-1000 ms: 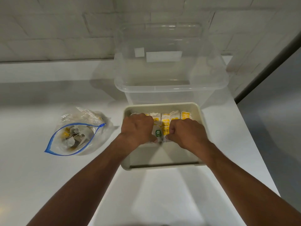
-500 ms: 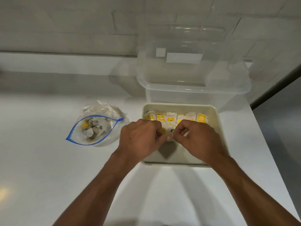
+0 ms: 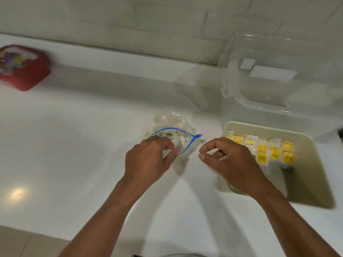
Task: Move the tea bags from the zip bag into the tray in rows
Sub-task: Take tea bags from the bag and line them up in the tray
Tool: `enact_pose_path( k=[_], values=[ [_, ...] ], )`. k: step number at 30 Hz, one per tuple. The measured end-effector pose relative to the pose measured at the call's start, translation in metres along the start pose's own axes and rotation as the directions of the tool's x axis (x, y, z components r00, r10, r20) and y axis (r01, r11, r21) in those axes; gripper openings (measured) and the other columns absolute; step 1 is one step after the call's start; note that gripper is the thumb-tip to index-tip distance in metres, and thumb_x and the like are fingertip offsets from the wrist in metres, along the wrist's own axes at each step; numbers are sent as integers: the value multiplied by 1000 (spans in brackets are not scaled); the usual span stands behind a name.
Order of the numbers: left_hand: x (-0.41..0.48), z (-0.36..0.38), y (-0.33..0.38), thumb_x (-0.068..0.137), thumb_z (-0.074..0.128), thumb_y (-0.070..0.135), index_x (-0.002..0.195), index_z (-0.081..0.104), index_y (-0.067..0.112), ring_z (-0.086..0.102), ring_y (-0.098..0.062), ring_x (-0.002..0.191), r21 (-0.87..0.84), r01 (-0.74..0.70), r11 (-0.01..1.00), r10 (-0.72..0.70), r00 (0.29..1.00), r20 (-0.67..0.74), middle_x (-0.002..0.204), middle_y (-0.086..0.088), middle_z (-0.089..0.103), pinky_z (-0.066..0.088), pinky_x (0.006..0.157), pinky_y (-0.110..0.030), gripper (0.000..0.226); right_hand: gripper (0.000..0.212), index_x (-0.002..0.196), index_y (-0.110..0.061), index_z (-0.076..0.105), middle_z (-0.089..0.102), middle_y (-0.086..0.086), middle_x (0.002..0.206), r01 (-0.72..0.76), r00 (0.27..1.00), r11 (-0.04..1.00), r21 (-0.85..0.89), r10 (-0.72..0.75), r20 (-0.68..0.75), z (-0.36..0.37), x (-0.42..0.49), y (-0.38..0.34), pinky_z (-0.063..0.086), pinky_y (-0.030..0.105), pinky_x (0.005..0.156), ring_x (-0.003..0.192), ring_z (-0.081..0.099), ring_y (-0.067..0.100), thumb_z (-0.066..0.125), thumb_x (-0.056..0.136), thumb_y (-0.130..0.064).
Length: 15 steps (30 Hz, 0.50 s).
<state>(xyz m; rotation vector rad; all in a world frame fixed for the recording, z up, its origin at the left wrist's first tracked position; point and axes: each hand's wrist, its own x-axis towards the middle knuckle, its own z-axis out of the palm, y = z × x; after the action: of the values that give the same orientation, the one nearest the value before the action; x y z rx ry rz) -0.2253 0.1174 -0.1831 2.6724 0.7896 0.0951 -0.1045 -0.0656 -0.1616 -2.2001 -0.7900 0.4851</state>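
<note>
A clear zip bag (image 3: 172, 123) with a blue seal lies open on the white counter, with loose tea bags inside. My left hand (image 3: 148, 162) is at its mouth, fingers curled inside and thumb on the near blue rim, gripping that edge. My right hand (image 3: 232, 160) hovers between the bag and the tray with loosely curled fingers and holds nothing. The beige tray (image 3: 315, 164) stands at the right. Yellow-labelled tea bags (image 3: 267, 147) stand in it in rows along its far side; the right wrist hides part of its near left corner.
A large clear plastic container (image 3: 259, 106) stands behind the tray against the tiled wall. A red lidded box (image 3: 22, 71) sits at the far left of the counter. The counter's front edge (image 3: 37, 232) runs across the lower left.
Both hands have left the tray and moved left. The left hand now grips the zip bag's mouth and the right hand is between bag and tray. The view has swung left.
</note>
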Motion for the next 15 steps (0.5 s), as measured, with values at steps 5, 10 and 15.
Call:
enact_pose_path(
  k=[5,10,15],
  values=[
    [17,5,-27,92,52,55,111,63,45,64,-16,101,14,-10,1000,9,999,47,117,17,64,41,66,-26,23,4,81,-37,71,65,-25,87,-27,1000,996,-86,27,-7,37,17,-16,46,19,70,68,61,-1,71,84,-34],
    [27,16,-33,94,51,49,110,65,38,66,-17,94,37,-90,995,88,995,44,104,14,70,45,67,-26,24,22,107,-40,70,72,-24,95,-122,984,952,-282,79,-162,72,41,-18,52,30,84,88,67,3,64,87,-45],
    [37,29,-21,94,49,47,99,67,29,67,-20,80,146,-136,980,135,991,16,94,6,70,36,60,-25,26,37,120,-38,66,73,-13,106,-161,977,877,-452,77,-199,89,60,-22,52,35,85,100,66,17,54,91,-56]
  ],
)
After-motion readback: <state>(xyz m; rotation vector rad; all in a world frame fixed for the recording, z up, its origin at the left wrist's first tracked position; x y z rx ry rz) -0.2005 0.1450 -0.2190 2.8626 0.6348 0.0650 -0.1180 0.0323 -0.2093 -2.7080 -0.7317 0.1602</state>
